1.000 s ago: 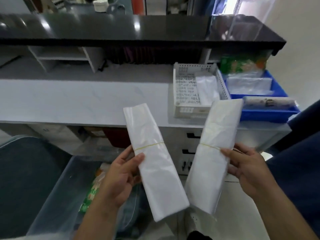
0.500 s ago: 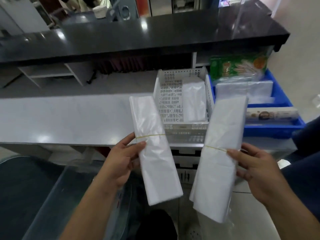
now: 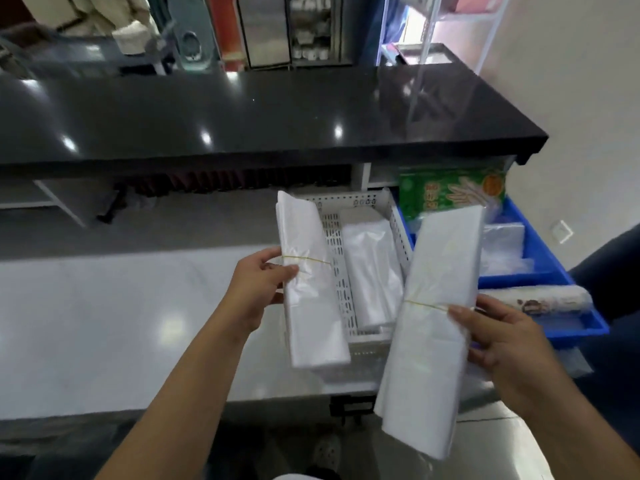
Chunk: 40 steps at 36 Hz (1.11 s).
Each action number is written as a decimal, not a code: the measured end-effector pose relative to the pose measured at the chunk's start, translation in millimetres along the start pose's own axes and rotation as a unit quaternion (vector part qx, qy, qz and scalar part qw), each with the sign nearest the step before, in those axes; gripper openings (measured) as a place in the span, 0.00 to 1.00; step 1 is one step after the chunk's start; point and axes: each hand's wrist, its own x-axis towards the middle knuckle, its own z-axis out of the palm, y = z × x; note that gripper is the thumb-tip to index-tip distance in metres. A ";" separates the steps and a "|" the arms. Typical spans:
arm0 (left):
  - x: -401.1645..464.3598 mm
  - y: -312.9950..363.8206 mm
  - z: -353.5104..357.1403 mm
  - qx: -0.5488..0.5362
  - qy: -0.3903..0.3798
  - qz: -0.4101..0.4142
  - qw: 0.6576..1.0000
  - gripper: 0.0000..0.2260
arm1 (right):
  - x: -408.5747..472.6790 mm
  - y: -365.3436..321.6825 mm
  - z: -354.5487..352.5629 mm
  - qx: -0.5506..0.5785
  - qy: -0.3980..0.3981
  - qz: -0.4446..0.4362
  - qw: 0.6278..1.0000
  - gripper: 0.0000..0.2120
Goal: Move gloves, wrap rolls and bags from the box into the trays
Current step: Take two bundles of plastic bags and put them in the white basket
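Note:
My left hand [image 3: 256,289] grips a narrow bundle of white plastic bags [image 3: 308,299] bound by a yellow rubber band, held over the left edge of the white perforated tray [image 3: 367,202]. My right hand [image 3: 498,337] grips a larger banded bundle of bags [image 3: 436,313], tilted over the gap between the white tray and the blue tray [image 3: 561,271]. Another bundle of clear bags [image 3: 372,265] lies inside the white tray. The blue tray holds a green pack of gloves [image 3: 446,192], flat clear bags [image 3: 504,237] and a wrap roll [image 3: 540,299].
Both trays stand on a grey counter [image 3: 104,323] under a black raised counter top [image 3: 263,112]. Drawers show below the counter's front edge. The box is out of view.
Both hands have carried their bundles up and forward, from over the box to above the trays. The view has shifted forward so the box dropped out of sight.

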 end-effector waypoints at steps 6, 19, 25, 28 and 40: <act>68.9 -4.0 23.8 0.089 -0.016 -0.008 0.996 0.18 | 20.0 -5.0 21.6 0.040 0.043 -0.016 0.998 0.29; 77.7 -1.5 63.1 0.511 -0.038 0.179 0.840 0.28 | 61.5 -36.2 27.3 0.057 0.052 -0.018 0.997 0.12; 97.1 -36.4 97.4 0.688 -0.153 0.061 0.707 0.29 | 82.5 -59.1 25.0 0.042 0.020 -0.015 0.999 0.11; 103.7 -54.7 99.2 0.710 -0.138 0.034 0.690 0.29 | 91.6 -66.5 21.8 0.027 0.003 -0.008 1.000 0.12; 97.9 -62.6 92.3 0.709 -0.083 0.005 0.700 0.33 | 110.1 -61.6 8.0 -0.003 -0.037 0.019 0.999 0.10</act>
